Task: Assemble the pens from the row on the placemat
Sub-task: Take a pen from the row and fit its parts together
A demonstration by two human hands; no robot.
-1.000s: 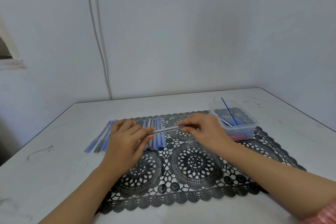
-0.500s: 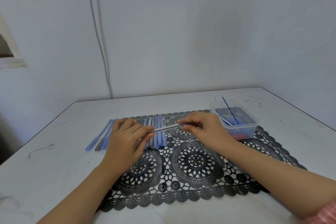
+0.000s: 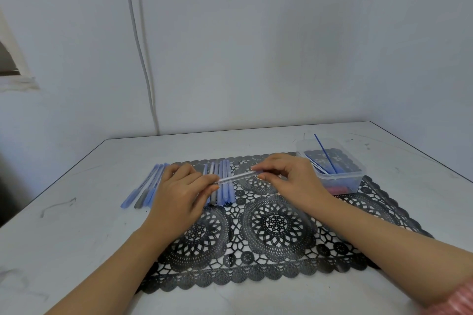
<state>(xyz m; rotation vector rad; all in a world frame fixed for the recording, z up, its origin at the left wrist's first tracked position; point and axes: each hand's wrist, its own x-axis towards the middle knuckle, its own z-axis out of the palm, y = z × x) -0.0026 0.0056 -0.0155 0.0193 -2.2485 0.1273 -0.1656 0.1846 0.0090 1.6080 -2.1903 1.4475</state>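
A clear pen barrel (image 3: 236, 178) is held level above the black lace placemat (image 3: 276, 225). My left hand (image 3: 179, 194) pinches its left end and my right hand (image 3: 289, 179) pinches its right end. Beneath it a row of blue and grey pen barrels (image 3: 221, 184) lies on the placemat, partly hidden by my left hand. More blue and grey pens (image 3: 147, 188) lie on the white table left of the mat.
A clear plastic tub (image 3: 340, 176) stands on the mat's far right corner, holding thin blue refills (image 3: 325, 153) and red parts at its bottom. The white table (image 3: 64, 238) meets a wall at the back, with a cable (image 3: 143, 59) running down the wall.
Both hands stay on the clear barrel almost in place. The right hand's fingers have shifted slightly along its right end.
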